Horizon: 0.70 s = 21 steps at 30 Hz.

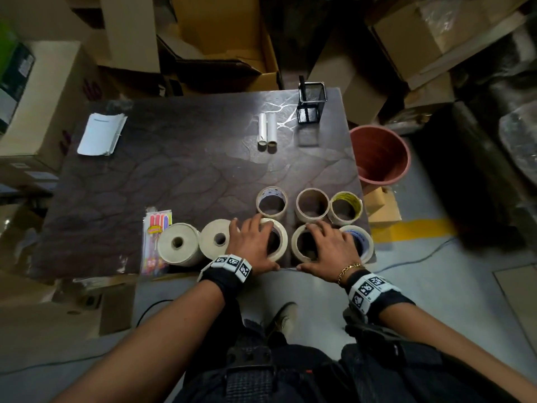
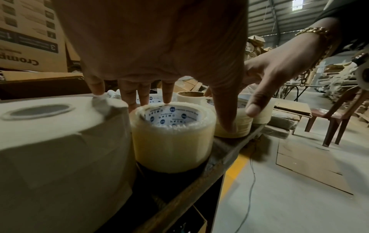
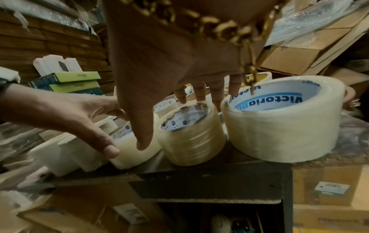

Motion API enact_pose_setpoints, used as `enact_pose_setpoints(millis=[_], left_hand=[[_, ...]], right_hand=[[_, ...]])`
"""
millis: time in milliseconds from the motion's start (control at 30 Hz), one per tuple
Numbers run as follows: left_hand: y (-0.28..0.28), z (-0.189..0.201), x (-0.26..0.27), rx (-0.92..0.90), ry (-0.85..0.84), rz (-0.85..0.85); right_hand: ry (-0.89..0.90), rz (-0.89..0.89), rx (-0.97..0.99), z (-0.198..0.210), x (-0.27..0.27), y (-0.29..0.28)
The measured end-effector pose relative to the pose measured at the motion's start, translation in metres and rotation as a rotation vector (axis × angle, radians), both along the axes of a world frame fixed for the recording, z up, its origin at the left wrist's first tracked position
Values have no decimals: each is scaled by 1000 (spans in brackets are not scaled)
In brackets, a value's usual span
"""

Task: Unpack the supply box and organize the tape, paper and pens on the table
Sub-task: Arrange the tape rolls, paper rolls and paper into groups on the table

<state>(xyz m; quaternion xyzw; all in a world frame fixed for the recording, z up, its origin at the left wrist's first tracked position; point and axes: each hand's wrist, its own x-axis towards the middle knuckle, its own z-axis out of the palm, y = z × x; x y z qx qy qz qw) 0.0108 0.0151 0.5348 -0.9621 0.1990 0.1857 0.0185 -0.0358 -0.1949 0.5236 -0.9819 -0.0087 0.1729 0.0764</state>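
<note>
Several tape rolls stand in two rows at the near right of the dark table (image 1: 174,175). My left hand (image 1: 255,239) spans a clear tape roll (image 1: 281,242) (image 2: 171,141), fingertips on its far rim and thumb down its near side. My right hand (image 1: 328,245) grips the neighbouring clear roll (image 1: 297,242) (image 3: 191,141) the same way. A wider roll with blue print (image 1: 363,242) (image 3: 283,129) stands just right of it. Two wrapped paper rolls (image 1: 178,242) sit left of my left hand, next to a pack of pens (image 1: 157,239). A paper stack (image 1: 101,135) lies far left.
Three more tape rolls (image 1: 312,205) form the back row. Two small white rolls (image 1: 267,129) and a black mesh pen holder (image 1: 311,103) stand at the far right. A red bucket (image 1: 380,152) sits beside the table on the floor. Cardboard boxes (image 1: 218,39) surround it.
</note>
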Motion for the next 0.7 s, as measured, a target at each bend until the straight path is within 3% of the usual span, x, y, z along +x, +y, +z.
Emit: enact_pose_setpoints(millis=[167,333,700], left_hand=[[-2,0,-3,-12,-4,23],[-2,7,-2,-132,-36,68],[9,61,64,-560,-35,454]], right_hand=[[-10,26,-39,-6,-4,1],[-59,-22,52,11,1,-1],[-242,-161,287,72,88,-4]])
